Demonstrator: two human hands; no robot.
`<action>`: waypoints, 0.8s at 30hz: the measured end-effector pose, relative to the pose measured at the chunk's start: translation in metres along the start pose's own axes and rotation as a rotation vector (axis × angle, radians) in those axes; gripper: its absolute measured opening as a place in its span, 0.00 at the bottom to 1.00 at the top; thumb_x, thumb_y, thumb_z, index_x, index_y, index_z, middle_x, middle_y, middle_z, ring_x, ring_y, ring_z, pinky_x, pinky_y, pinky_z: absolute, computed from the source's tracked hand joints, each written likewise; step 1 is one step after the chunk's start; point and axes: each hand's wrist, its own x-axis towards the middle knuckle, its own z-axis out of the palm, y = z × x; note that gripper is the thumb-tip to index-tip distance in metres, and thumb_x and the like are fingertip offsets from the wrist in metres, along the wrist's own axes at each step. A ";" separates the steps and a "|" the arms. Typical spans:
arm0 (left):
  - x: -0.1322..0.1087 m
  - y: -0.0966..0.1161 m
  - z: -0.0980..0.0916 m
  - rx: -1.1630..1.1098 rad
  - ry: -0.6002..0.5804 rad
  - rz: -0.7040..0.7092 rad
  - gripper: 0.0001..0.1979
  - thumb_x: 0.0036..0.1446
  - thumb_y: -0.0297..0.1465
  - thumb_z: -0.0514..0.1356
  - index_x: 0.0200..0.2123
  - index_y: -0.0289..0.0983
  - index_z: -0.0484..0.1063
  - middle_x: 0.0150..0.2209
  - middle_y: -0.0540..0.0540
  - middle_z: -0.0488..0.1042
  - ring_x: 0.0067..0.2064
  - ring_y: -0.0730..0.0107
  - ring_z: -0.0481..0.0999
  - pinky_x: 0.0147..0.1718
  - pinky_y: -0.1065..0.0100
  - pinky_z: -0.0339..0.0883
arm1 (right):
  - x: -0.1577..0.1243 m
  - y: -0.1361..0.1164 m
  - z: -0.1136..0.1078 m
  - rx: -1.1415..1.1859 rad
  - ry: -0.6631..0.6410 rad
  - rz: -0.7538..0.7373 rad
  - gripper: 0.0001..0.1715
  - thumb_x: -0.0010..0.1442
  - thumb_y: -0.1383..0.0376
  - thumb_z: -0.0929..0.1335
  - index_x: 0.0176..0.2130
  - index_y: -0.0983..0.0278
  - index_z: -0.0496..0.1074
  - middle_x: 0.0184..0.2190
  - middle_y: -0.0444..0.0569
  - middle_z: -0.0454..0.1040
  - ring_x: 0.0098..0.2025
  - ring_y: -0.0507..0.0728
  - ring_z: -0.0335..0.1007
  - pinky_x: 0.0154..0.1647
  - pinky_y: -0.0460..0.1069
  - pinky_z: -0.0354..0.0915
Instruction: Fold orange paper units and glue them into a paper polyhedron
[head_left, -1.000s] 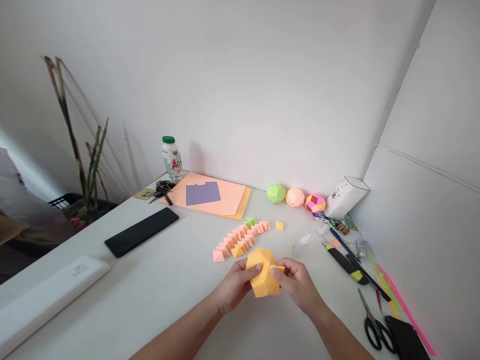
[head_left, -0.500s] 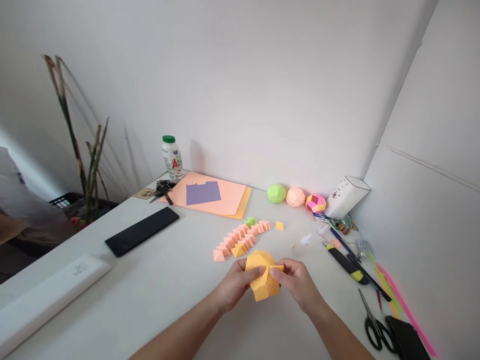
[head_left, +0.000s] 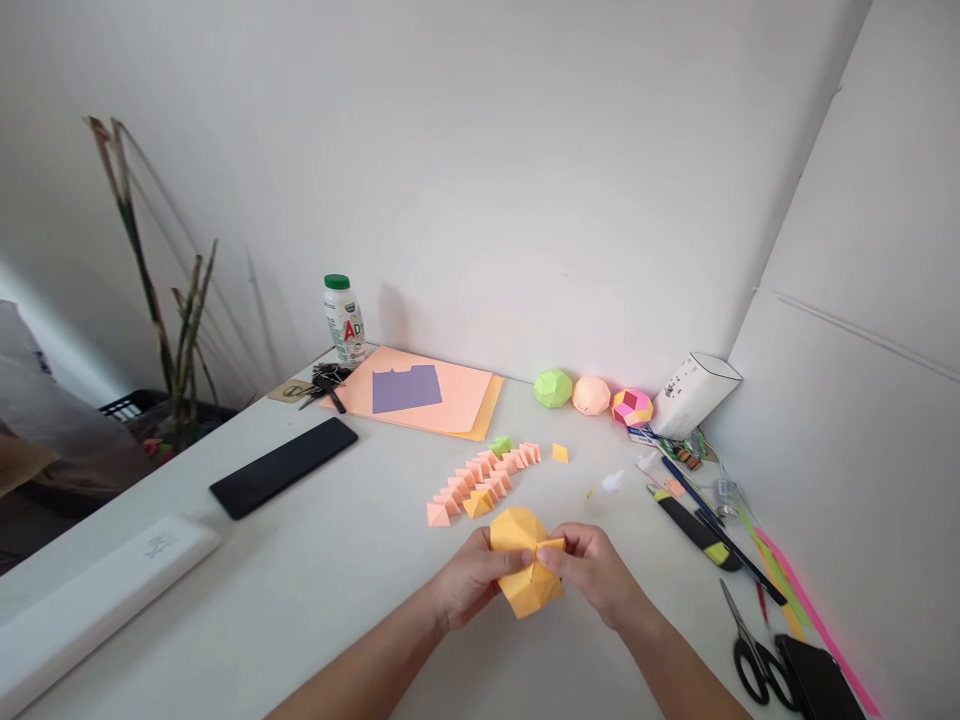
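A yellow-orange folded paper model (head_left: 517, 535) with faceted sides is held just above the table, between both hands. My left hand (head_left: 476, 575) is closed on its left side, thumb pressed near the middle. With thumb and fingers, my right hand (head_left: 592, 565) pinches a flap at the model's right edge. The fingers behind the paper are hidden. Beyond the hands lie rows of small peach folded paper pieces (head_left: 469, 475), with orange pieces (head_left: 478, 502) and green pieces (head_left: 500, 446) among them. A single flat yellow piece (head_left: 560, 453) rests apart, to their right.
Three paper balls, green (head_left: 553, 388), peach (head_left: 591, 395) and pink-yellow (head_left: 631, 406), stand by the wall. Scissors (head_left: 754, 655), a cutter (head_left: 694, 528) and a black phone (head_left: 821, 675) lie right. Left are paper sheets (head_left: 465, 400), a bottle (head_left: 345, 320) and a black slab (head_left: 285, 467).
The paper model has turned slightly and sits a little lower in view. Both hands keep their hold on it, with the thumbs shifted slightly downward.
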 end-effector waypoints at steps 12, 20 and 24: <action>0.001 0.000 0.004 -0.115 -0.027 0.163 0.12 0.54 0.35 0.59 0.36 0.31 0.73 0.32 0.39 0.74 0.33 0.61 0.73 0.33 0.62 0.63 | 0.003 -0.002 0.002 0.181 -0.141 -0.004 0.19 0.50 0.56 0.72 0.38 0.65 0.70 0.34 0.49 0.72 0.36 0.55 0.68 0.36 0.50 0.64; 0.002 0.000 0.006 -0.127 -0.025 0.140 0.14 0.50 0.37 0.63 0.36 0.32 0.72 0.32 0.40 0.73 0.31 0.62 0.73 0.33 0.61 0.63 | 0.005 0.004 0.002 0.173 -0.131 -0.010 0.15 0.48 0.58 0.73 0.28 0.67 0.71 0.27 0.47 0.73 0.29 0.52 0.68 0.34 0.49 0.65; 0.002 0.000 0.004 -0.138 -0.011 0.118 0.13 0.49 0.34 0.63 0.36 0.31 0.72 0.32 0.40 0.73 0.32 0.62 0.73 0.34 0.61 0.63 | 0.004 0.003 0.003 0.155 -0.116 -0.023 0.15 0.48 0.58 0.73 0.29 0.67 0.73 0.26 0.47 0.73 0.29 0.53 0.68 0.34 0.50 0.65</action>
